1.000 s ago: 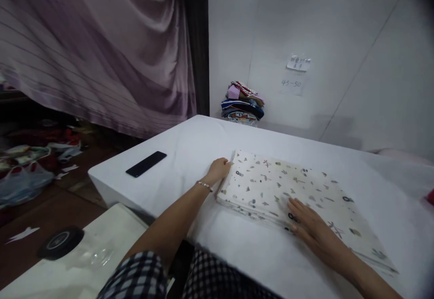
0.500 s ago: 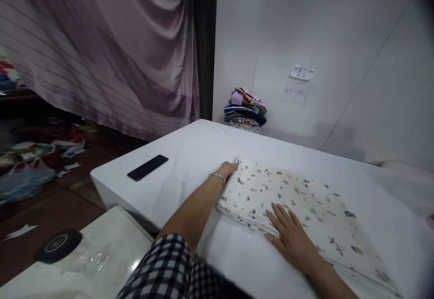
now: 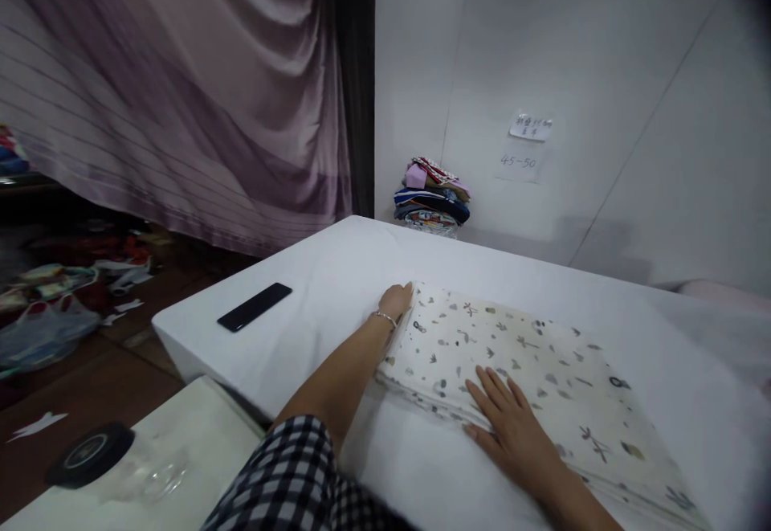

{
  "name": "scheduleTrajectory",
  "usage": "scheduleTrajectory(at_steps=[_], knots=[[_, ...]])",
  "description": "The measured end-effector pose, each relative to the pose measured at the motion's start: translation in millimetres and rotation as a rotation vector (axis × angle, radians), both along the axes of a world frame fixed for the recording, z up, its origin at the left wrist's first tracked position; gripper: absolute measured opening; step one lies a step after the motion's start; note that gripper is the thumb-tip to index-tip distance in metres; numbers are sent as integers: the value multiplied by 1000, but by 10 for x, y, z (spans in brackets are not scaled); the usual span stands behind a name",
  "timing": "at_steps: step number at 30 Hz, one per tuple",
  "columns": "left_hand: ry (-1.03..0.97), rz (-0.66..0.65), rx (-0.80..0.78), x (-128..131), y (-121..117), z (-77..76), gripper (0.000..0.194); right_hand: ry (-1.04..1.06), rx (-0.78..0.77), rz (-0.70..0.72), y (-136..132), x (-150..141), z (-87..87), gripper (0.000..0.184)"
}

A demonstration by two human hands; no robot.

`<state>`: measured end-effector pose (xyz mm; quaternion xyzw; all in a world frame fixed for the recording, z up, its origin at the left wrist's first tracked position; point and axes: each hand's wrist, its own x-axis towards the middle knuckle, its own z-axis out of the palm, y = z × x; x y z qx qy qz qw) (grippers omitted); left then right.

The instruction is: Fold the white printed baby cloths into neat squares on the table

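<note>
A cream cloth (image 3: 530,362) printed with small grey and green motifs lies folded in flat layers on the white-covered table (image 3: 325,274). My left hand (image 3: 397,300), a bracelet at its wrist, is at the cloth's far left corner. Its fingers are closed on the edge there, the tips partly hidden. Flat on the near part of the cloth rests my right hand (image 3: 511,426), fingers spread and holding nothing. Left of the cloth, apart from both hands, lies a black phone (image 3: 255,307).
A stack of folded fabrics (image 3: 432,198) stands behind the table by the wall. Low at the left, a clear jar with a black lid (image 3: 90,455) lies on a pale surface (image 3: 198,435). A purple curtain (image 3: 241,97) hangs beyond. Plastic bags (image 3: 48,334) sit on the floor.
My right hand has slid left along the near edge of the cloth, its fingers spreading wider. My left hand stays at the far left corner. The camera view has shifted slightly.
</note>
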<state>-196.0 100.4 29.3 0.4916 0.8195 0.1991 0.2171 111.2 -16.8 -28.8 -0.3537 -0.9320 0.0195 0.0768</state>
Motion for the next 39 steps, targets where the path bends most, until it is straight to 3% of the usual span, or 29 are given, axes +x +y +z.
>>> scheduleTrajectory(at_steps=[3,10,15,18,20,22,26,30,32,34,37,39], knots=[[27,18,-12,83,92,28,61,5,-26,3,2,-3,9,60],[190,47,3,237,118,-48,37,47,-93,12,-4,0,69,60],[276,-13,4,290,138,77,39,73,-177,20,-19,-9,195,64],[357,-113,118,360,173,110,48,87,-226,8,-22,-11,263,66],[437,-236,193,383,185,40,52,103,-253,3,-22,-10,295,68],[485,-318,170,361,194,-85,55,118,-275,1,-21,-12,314,68],[451,-316,80,248,224,-302,60,151,-323,5,-43,-25,344,68],[449,-327,112,206,242,-336,61,280,-466,-8,-20,72,462,66],[445,-329,123,212,238,-327,61,454,-494,-105,114,247,566,57],[445,-327,125,221,231,-321,61,649,-421,-300,375,519,674,45],[447,-326,126,232,222,-317,62,772,-302,-787,916,1010,769,32],[446,-323,130,238,218,-313,61,744,-322,-954,1257,1285,761,28]])
